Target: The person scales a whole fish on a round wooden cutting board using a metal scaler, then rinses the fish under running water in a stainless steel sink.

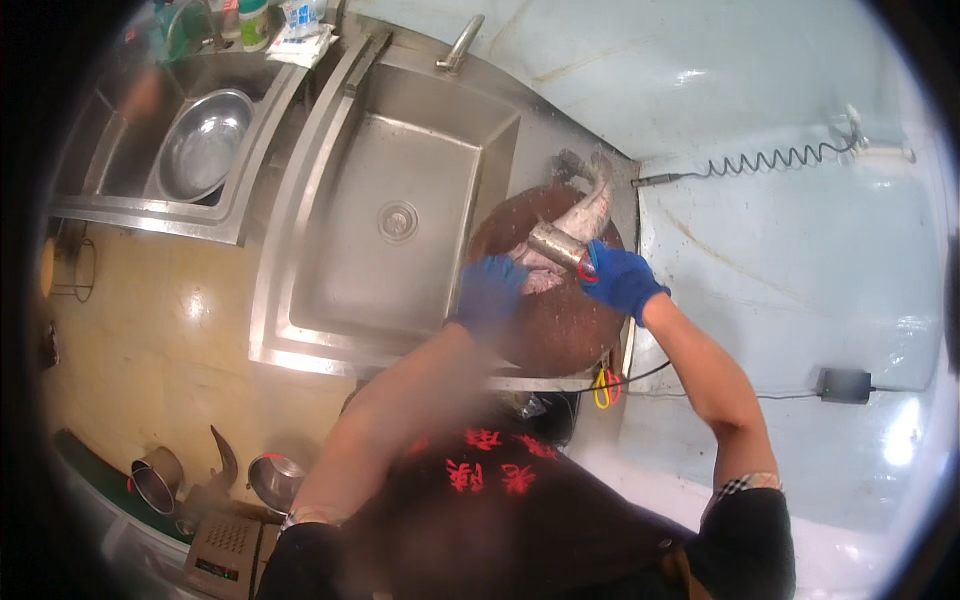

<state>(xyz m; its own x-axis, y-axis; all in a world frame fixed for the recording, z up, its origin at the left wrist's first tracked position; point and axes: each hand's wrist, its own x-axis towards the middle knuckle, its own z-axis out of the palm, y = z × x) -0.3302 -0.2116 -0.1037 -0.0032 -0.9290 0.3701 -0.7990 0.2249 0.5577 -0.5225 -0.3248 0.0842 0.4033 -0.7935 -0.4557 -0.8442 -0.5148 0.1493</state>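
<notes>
A pale, skinned-looking fish (585,217) lies across a round brown chopping block (562,337), its tail pointing towards the back wall. My right hand (622,277), in a blue glove, grips a metal tool (557,246) with a broad, shiny head and a red ring near the grip. The tool's head rests on or just over the middle of the fish. In a matching blue glove, my left hand (489,292) is at the fish's near left end. Blur hides whether its fingers grip the fish or only touch it.
Left of the block is a steel sink (397,172) with a faucet (459,46). A second sink holds a metal basin (206,146). A coiled cord (772,159) hangs along the wall. Yellow-and-red-handled scissors (606,388) hang at the block's front. Metal pots (276,480) stand lower left.
</notes>
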